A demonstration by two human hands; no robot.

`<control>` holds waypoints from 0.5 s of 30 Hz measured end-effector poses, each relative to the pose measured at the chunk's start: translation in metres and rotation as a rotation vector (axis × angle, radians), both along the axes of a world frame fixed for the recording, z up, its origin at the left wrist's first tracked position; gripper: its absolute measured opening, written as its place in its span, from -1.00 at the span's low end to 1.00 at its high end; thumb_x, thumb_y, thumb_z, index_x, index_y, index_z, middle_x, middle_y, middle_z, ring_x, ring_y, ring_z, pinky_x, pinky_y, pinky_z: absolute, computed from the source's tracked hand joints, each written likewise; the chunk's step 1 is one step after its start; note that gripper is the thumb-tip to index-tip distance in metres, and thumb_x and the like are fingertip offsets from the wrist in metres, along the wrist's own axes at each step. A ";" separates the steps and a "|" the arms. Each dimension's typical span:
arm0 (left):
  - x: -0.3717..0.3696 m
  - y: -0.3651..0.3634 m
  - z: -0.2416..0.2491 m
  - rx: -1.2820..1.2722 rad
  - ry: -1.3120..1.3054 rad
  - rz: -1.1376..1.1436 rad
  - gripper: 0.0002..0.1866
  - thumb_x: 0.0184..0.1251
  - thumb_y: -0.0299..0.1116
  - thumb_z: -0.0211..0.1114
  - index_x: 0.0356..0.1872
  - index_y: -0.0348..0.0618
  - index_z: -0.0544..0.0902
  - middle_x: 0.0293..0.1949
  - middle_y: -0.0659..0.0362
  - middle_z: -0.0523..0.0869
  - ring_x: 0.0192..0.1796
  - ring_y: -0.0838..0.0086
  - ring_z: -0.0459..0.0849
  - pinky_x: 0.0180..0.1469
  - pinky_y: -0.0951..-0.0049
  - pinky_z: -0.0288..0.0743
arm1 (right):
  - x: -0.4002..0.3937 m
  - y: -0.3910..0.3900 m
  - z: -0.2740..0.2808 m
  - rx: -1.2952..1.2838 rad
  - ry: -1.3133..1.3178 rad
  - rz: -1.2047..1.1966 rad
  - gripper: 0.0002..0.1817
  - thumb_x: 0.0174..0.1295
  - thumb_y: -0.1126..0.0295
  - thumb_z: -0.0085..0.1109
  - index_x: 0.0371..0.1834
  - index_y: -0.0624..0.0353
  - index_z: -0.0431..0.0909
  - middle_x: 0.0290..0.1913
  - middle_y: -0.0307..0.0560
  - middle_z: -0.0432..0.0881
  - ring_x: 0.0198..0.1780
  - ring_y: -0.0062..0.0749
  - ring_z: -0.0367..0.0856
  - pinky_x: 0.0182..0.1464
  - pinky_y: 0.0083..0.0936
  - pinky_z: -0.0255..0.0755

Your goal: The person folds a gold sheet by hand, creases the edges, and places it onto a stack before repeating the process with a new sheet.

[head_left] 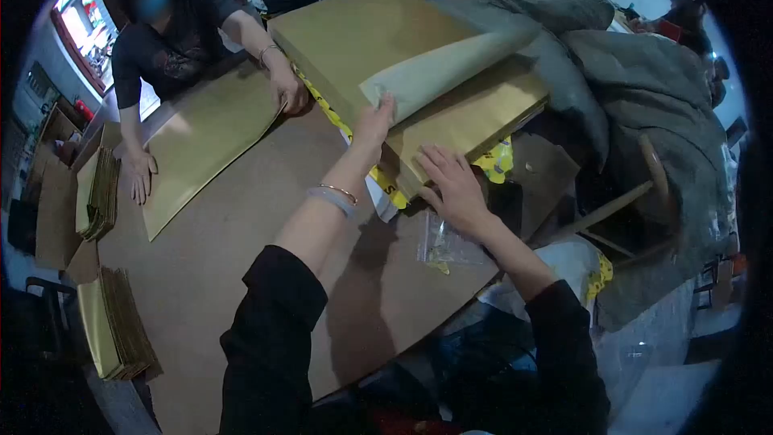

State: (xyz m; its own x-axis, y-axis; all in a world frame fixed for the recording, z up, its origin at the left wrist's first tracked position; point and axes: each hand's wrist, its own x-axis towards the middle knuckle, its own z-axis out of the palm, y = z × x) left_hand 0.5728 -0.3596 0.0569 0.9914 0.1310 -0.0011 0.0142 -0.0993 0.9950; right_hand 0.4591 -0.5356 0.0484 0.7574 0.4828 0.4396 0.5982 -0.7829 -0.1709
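Note:
A thick stack of large golden-brown paper sheets [346, 40] lies on yellow printed wrapping [392, 189] on the brown table [258, 225]. My left hand [376, 119] grips the near corner of a top sheet [439, 72], which is lifted and curled over the stack, its paler underside showing. My right hand [452, 185] rests with fingers apart on the stack's near corner, pressing on the paper below the curled sheet. A clear plastic bag [451, 243] lies just below my right hand.
Across the table at the left, a co-worker [173, 40] handles a folded golden sheet [209, 133]. Folded paper bundles [121, 322] stand along the left edge. A wooden chair [612, 209] and large grey sacks [644, 113] are at the right.

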 end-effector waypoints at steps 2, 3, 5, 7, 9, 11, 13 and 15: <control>-0.005 0.006 0.017 -0.102 -0.134 0.080 -0.38 0.29 0.15 0.13 -0.21 -0.39 0.60 -0.36 -0.07 0.66 -0.28 0.26 0.57 -0.18 0.28 0.39 | 0.003 0.000 -0.001 -0.011 0.034 0.009 -0.42 0.21 0.17 0.11 0.31 0.00 0.25 0.37 -0.09 0.23 0.39 -0.13 0.16 0.37 -0.05 0.00; -0.014 0.009 0.041 -0.103 -0.148 0.077 -0.38 0.29 0.15 0.13 -0.21 -0.39 0.60 -0.36 -0.07 0.66 -0.28 0.26 0.57 -0.18 0.28 0.39 | 0.001 0.002 0.005 -0.050 0.110 -0.004 -0.41 0.23 0.15 0.09 0.32 0.00 0.23 0.38 -0.08 0.20 0.41 -0.13 0.12 0.39 -0.05 -0.02; -0.027 0.011 0.071 0.134 -0.265 0.069 -0.46 0.30 0.08 0.15 -0.21 -0.33 0.61 -0.44 -0.09 0.64 -0.41 0.26 0.54 -0.26 0.31 0.39 | -0.002 0.005 0.005 -0.052 0.093 -0.025 -0.41 0.24 0.15 0.07 0.33 0.01 0.23 0.39 -0.09 0.18 0.41 -0.15 0.10 0.39 -0.06 -0.02; -0.032 0.020 0.087 0.147 -0.544 0.059 -0.60 0.32 -0.06 0.18 -0.19 -0.27 0.61 -0.45 -0.12 0.61 -0.48 0.24 0.51 -0.31 0.33 0.40 | 0.001 0.001 -0.002 -0.046 0.099 -0.035 -0.40 0.24 0.14 0.06 0.34 0.02 0.21 0.40 -0.09 0.16 0.43 -0.21 0.08 0.41 -0.10 -0.05; -0.063 0.036 0.118 0.470 -0.782 -0.077 -0.74 0.34 -0.23 0.18 -0.16 -0.23 0.61 -0.42 -0.11 0.62 -0.49 0.18 0.48 -0.33 0.35 0.40 | 0.000 0.001 -0.002 -0.035 0.063 -0.029 -0.40 0.26 0.14 0.05 0.35 0.03 0.20 0.40 -0.10 0.17 0.43 -0.21 0.08 0.42 -0.11 -0.08; -0.106 0.052 0.126 0.574 -0.795 -0.180 -0.82 0.31 -0.37 0.19 -0.15 -0.20 0.63 -0.38 -0.08 0.64 -0.40 0.11 0.58 -0.28 0.36 0.45 | 0.004 -0.002 -0.009 -0.036 -0.009 0.013 -0.39 0.30 0.09 0.01 0.38 0.05 0.15 0.37 0.00 0.22 0.43 -0.16 0.10 0.44 -0.11 -0.09; -0.147 0.080 0.119 0.598 -0.790 -0.271 -0.82 0.26 -0.42 0.22 -0.15 -0.18 0.64 -0.35 -0.05 0.66 -0.33 0.11 0.64 -0.23 0.37 0.49 | 0.019 -0.012 -0.035 0.087 -0.036 0.047 -0.39 0.32 0.07 -0.02 0.37 0.07 0.14 0.36 0.02 0.23 0.38 -0.15 0.19 0.38 -0.10 0.03; -0.203 0.102 0.118 0.581 -0.620 -0.297 -0.82 0.22 -0.49 0.23 -0.15 -0.21 0.64 -0.33 -0.04 0.68 -0.30 0.13 0.67 -0.23 0.39 0.50 | 0.036 -0.026 -0.050 0.600 0.207 0.164 -0.41 0.33 0.06 -0.03 0.33 0.12 0.19 0.32 0.04 0.25 0.24 -0.13 0.35 0.23 -0.08 0.24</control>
State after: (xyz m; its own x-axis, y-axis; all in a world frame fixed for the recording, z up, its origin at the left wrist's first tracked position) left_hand 0.3699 -0.2572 0.1745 0.7847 -0.3178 0.5322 -0.6154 -0.5027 0.6071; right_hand 0.4946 -0.5611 -0.0016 0.7929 0.3153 0.5215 0.6094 -0.4175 -0.6741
